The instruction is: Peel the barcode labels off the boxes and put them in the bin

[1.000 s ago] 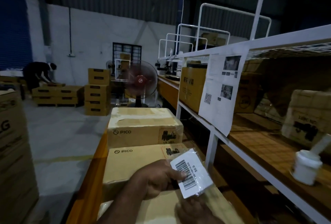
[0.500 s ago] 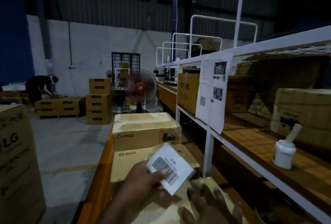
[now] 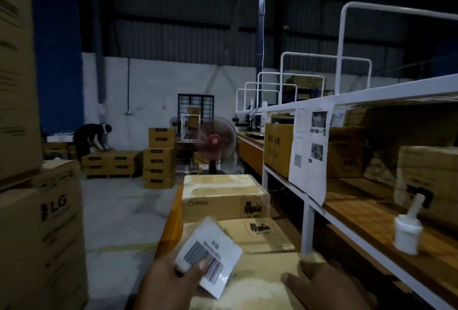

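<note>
My left hand [image 3: 173,277] holds a white barcode label [image 3: 210,252] by its lower left corner, lifted off the carton and tilted. My right hand [image 3: 327,285] lies flat, fingers spread, on top of the nearest cardboard box [image 3: 260,285] at the bottom of the view. Behind it stand two more brown PICO boxes, one with a dark printed mark on top [image 3: 260,235] and a farther one [image 3: 223,195] with tape across its lid. No bin is in view.
White metal shelving [image 3: 307,223] runs along the right with cartons, a hanging paper sheet [image 3: 309,151] and a white bottle [image 3: 407,232]. Tall LG cartons [image 3: 42,230] stand at left. A floor fan [image 3: 215,141], stacked boxes [image 3: 158,158] and a bent-over person [image 3: 89,138] are farther back.
The view has turned left and up. My left hand has carried the label leftward away from the box. My right hand has flattened onto the near box top.
</note>
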The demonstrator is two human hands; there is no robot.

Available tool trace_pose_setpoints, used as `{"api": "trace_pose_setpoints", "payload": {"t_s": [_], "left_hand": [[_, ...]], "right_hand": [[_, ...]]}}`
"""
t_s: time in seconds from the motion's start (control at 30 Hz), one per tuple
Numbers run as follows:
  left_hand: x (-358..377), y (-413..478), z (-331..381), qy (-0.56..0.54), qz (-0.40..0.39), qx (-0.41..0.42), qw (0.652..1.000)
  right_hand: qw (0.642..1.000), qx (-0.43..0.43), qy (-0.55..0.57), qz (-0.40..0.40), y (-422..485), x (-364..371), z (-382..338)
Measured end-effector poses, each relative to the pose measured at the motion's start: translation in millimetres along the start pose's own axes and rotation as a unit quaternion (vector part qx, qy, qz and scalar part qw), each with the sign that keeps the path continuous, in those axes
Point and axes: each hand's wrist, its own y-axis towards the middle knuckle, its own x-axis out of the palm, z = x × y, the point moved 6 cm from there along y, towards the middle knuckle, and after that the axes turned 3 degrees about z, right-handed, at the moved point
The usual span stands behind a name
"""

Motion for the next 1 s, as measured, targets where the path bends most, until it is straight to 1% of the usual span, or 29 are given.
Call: {"api": "trace_pose_setpoints", "payload": {"t_s": [0.03, 0.07, 0.1, 0.13, 0.17, 0.2, 0.27, 0.33, 0.47, 0.53, 0.67, 0.73, 0.8, 0.9, 1.0], "left_hand": [[-3, 1, 11, -0.002, -0.014, 0.012, 1.0], [-7, -1, 27, -0.009, -0.027, 0.033, 0.999], [-11, -1, 42, -0.023, -0.026, 0.047, 0.998], [-15, 2, 53, -0.044, -0.008, 0.049, 0.998], [-19, 5, 60, -0.072, -0.003, 0.059, 0.996], [-23, 3, 73, -0.063, 0.017, 0.072, 0.995], [-33, 3, 95, -0.048, 0.045, 0.116, 0.991], [-40, 0, 111, -0.043, 0.06, 0.162, 0.984], [-46, -1, 133, -0.026, 0.106, 0.232, 0.967], [-47, 1, 144, -0.021, 0.124, 0.262, 0.957], [-44, 15, 155, 0.013, 0.144, 0.353, 0.924], [-37, 26, 147, 0.038, 0.158, 0.395, 0.904], [-27, 38, 125, 0.052, 0.154, 0.413, 0.896], [-15, 53, 77, 0.03, 0.132, 0.399, 0.907], [-6, 54, 44, 0.063, 0.176, 0.439, 0.879]], "right_hand": [[1.0, -0.012, 0.011, 0.01, -17, -14, -14], [0.998, -0.027, 0.002, 0.055, -29, -34, -22], [0.995, -0.043, -0.026, 0.08, -33, -45, -21], [0.99, -0.023, -0.046, 0.129, -43, -60, -28], [0.986, -0.01, -0.038, 0.16, -50, -73, -32], [0.979, -0.016, -0.043, 0.198, -61, -81, -35], [0.965, -0.04, -0.017, 0.26, -80, -99, -48], [0.946, -0.063, -0.008, 0.317, -89, -114, -56], [0.914, -0.081, 0.013, 0.396, -104, -135, -72], [0.898, -0.098, 0.041, 0.428, -106, -143, -76], [0.854, -0.133, 0.09, 0.495, -90, -150, -80], [0.839, -0.148, 0.114, 0.512, -70, -145, -76], [0.831, -0.164, 0.138, 0.513, -46, -130, -68], [0.842, -0.164, 0.163, 0.487, -10, -94, -48], [0.848, -0.165, 0.203, 0.461, 13, -58, -28]]}}
